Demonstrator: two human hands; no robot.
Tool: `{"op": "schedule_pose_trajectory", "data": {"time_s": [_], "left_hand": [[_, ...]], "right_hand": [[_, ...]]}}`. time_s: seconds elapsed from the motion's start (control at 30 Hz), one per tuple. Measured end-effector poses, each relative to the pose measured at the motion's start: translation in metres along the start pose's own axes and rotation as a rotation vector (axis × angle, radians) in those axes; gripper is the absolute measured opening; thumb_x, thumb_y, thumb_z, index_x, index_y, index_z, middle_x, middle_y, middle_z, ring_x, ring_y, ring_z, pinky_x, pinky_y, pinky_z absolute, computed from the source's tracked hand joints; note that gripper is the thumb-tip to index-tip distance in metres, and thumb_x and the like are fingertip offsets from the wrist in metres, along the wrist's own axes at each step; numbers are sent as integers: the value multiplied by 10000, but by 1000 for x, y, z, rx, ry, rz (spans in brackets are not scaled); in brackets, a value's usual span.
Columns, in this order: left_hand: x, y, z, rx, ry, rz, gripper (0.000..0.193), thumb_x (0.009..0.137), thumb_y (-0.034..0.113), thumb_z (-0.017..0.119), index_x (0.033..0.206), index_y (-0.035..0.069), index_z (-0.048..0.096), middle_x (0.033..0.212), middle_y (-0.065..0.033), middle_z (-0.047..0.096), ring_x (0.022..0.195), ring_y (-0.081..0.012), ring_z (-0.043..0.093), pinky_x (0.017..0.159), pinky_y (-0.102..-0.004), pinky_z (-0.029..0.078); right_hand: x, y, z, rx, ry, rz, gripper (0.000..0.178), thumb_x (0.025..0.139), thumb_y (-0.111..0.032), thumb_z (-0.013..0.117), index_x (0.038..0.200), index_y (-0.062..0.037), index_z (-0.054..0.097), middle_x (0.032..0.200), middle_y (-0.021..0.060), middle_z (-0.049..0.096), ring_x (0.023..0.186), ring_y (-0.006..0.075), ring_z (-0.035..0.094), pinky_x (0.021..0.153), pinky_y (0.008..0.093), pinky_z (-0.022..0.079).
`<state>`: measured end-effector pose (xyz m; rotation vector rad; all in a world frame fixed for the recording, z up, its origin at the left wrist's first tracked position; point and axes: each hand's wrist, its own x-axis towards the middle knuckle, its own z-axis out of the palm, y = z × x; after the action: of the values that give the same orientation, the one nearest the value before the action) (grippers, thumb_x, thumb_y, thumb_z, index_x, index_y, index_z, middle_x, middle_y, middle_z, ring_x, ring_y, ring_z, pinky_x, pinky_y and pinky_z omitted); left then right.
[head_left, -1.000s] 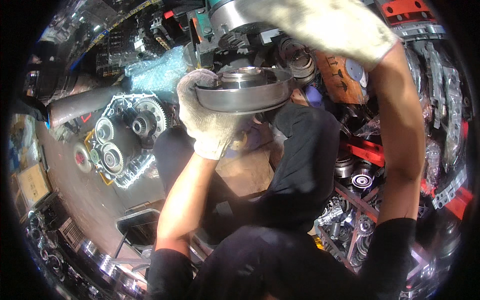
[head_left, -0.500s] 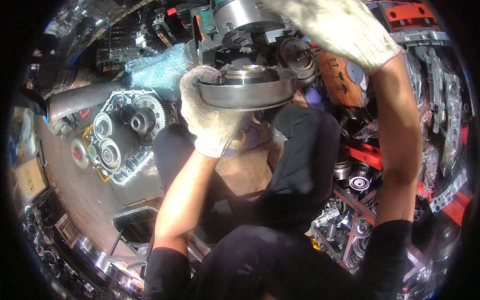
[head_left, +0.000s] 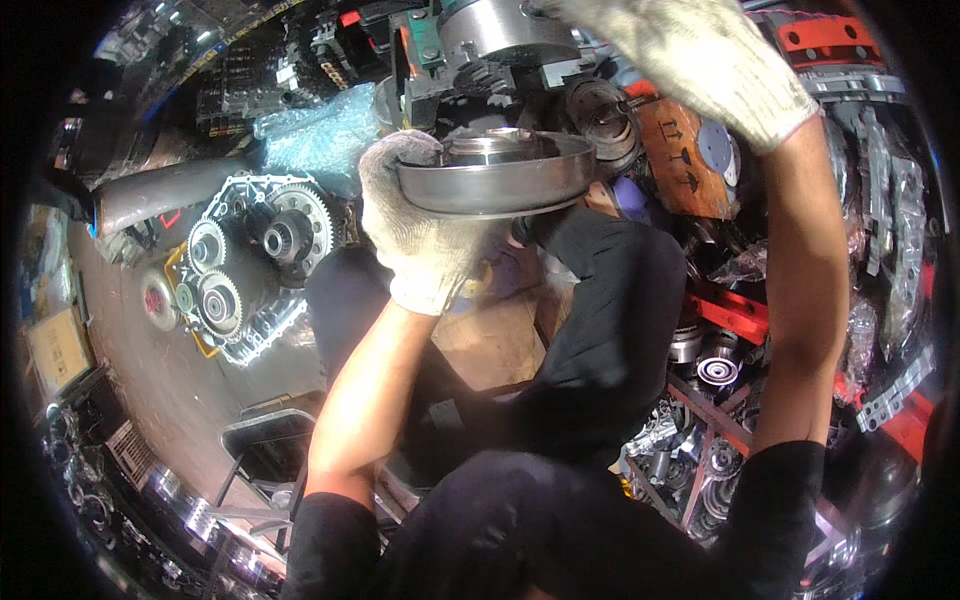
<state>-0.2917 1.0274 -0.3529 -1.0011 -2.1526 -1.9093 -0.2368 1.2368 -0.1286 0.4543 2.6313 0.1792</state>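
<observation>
Grey-brown floor [head_left: 150,370], rusty metal rack [head_left: 710,412], bright light

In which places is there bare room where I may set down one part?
The widest bare patch is the floor, between the tan board at left and the open gear housing. A smaller one is the brown surface between the trouser legs, below the left hand. The right side and top are crowded with metal parts.

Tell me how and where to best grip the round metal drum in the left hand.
I'd take the drum by its rim, probably from the right: the smooth, curved wall is bare there, while the left gloved hand covers the opposite edge and part of the underside. It sits roughly level, so fingers could go beneath, thumb over the rim.
</observation>
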Motion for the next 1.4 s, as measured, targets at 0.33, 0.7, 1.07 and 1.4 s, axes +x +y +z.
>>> {"op": "schedule_pose_trajectory", "data": {"time_s": [0.33,0.7,1.07,1.4], "left_hand": [[-2,2,-2,-7,-55,-4,630,712,187,999,1194,55,615,1115,-87,687,1039,-205,661,952,-357,544],[0,6,-1,-18,-21,28,696,631,198,1017,1190,75,619,1084,-87,695,989,-228,695,917,-356,568],[2,8,-9,9,-47,-78,790,567,265,1053,1200,93,613,1065,-72,700,940,-220,713,864,-349,589],[-1,8,-7,34,-62,-46,676,662,222,1023,1195,82,631,1107,-89,712,1020,-235,689,942,-373,551]], "right_hand": [[31,-4,0,342,300,-48,494,1097,-378,483,1125,44,738,1118,236,707,983,324,708,915,427,594],[23,30,14,551,272,31,386,1049,-348,645,1217,-16,750,954,142,757,789,201,703,735,363,566],[29,72,82,1108,247,100,267,1065,-205,676,1265,-43,746,1069,26,788,935,94,683,838,283,567],[-21,74,86,585,404,-159,433,873,-251,827,1290,-150,769,1662,220,407,1498,387,471,1213,480,438]]}}
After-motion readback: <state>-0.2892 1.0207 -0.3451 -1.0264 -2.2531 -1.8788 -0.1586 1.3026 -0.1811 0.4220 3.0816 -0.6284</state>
